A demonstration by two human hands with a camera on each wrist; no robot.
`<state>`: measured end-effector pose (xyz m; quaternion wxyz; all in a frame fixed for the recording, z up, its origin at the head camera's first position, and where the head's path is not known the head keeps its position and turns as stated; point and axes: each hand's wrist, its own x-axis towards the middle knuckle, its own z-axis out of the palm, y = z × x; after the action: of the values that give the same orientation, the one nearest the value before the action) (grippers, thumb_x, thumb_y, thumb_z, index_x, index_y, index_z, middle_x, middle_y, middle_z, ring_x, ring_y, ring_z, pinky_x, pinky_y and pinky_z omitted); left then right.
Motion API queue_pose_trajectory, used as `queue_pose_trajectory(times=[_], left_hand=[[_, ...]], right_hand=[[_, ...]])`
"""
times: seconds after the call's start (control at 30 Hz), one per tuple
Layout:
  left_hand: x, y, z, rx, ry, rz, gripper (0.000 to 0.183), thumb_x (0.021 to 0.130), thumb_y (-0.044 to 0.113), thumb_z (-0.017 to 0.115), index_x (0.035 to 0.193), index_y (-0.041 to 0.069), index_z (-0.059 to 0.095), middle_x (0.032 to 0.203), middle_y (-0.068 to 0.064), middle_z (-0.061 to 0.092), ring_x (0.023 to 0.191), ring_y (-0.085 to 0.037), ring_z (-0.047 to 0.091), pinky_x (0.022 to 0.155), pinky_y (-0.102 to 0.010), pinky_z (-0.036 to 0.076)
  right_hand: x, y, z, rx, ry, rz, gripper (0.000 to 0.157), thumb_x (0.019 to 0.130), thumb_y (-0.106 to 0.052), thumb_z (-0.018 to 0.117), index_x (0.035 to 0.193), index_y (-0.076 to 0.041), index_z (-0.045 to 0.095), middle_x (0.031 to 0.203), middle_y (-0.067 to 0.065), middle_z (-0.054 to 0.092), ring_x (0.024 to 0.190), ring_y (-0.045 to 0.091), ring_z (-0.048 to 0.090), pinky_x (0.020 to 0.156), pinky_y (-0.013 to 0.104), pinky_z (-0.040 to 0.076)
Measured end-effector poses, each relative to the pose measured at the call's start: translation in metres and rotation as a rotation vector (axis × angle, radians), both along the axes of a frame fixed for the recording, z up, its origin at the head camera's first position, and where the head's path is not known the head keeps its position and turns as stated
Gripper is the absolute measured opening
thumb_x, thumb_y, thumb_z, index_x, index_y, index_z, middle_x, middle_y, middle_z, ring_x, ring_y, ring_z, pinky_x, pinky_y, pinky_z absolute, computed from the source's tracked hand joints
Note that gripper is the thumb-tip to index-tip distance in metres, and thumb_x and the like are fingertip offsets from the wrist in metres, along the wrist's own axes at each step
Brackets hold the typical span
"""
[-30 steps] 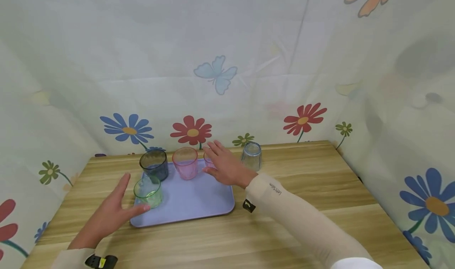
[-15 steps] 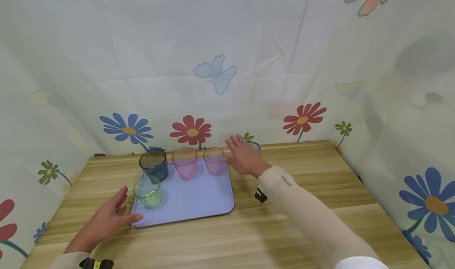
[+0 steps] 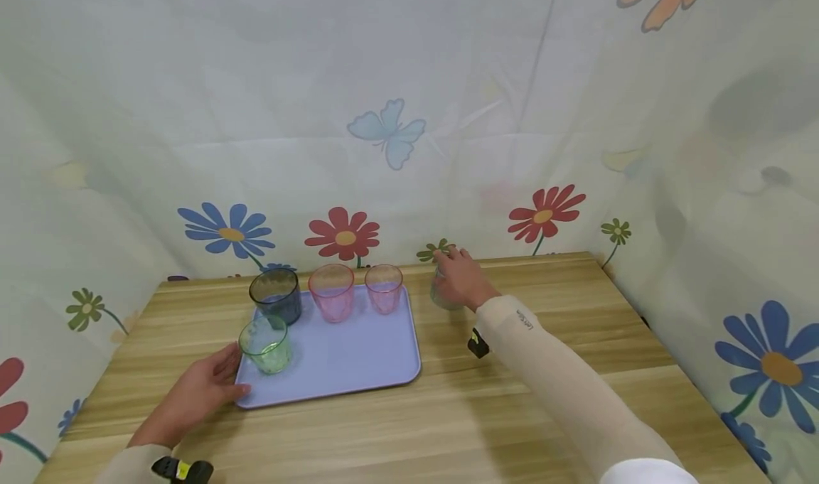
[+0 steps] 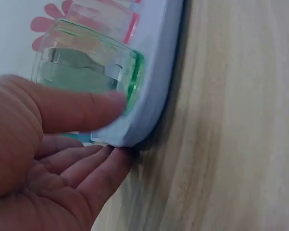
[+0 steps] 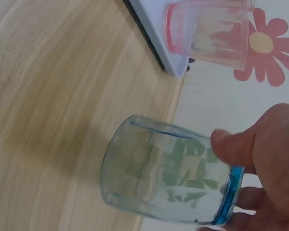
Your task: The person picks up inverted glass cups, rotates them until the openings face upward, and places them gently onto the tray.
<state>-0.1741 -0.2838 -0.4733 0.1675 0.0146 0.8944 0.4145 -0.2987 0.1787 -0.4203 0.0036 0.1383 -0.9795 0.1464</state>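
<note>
In the head view a lavender tray carries a green glass, a dark grey glass and two pink glasses, the larger and the smaller. My left hand is at the tray's front left corner, fingers extended along its edge and thumb over the rim; in the left wrist view the fingertips touch that corner, beside the green glass. My right hand grips a clear bluish glass near its blue base. The glass is upside down, its wide mouth toward the table.
The tray lies on a wooden table, left of the middle. Behind the table and at both sides hangs a pale curtain printed with flowers and butterflies. The bluish glass stands just right of the tray, near the table's back edge.
My right hand has moved right, from over the smaller pink glass to the bluish glass, and now holds it. My left hand has drawn down from the green glass to the tray's corner.
</note>
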Motion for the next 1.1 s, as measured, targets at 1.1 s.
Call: queue_pose_trajectory(times=[1.1], left_hand=[[0.001, 0.001, -0.011, 0.026, 0.017, 0.117, 0.076, 0.093, -0.002, 0.071, 0.153, -0.020, 0.029, 0.154, -0.038, 0.039, 0.143, -0.048, 0.045, 0.098, -0.034, 0.060]], right_hand=[[-0.014, -0.004, 0.001, -0.022, -0.016, -0.159, 0.055, 0.088, -0.014, 0.069, 0.143, -0.022, 0.066, 0.134, 0.014, 0.072, 0.107, 0.033, 0.072, 0.082, 0.045, 0.063]])
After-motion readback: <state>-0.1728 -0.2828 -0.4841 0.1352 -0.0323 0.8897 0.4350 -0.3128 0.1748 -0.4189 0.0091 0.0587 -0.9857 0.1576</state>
